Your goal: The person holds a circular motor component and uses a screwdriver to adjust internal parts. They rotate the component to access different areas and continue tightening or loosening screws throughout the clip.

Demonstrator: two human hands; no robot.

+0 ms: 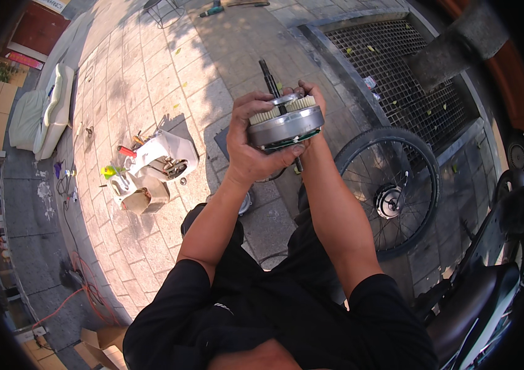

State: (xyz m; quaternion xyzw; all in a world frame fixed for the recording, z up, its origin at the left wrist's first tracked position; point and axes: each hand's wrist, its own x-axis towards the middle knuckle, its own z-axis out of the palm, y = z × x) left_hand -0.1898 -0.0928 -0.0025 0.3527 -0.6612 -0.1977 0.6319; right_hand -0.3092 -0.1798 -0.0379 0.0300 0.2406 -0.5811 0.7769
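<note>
Motor core (285, 123) is clasped by left hand (241, 139) and right hand (315, 98), upper centre of frame; judged heavy, rigid, best gripped by silver rim (274, 131); green underside edge (307, 135) probably fragile.

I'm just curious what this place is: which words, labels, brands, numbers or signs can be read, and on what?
None reads clearly:
White mark on the black shirt: too small.
Red sign, upper left: too small and blurred.
Pale sign, top left: cut off and blurred.
Hub motor core in the left hand and right hand: no legible lettering.
</note>
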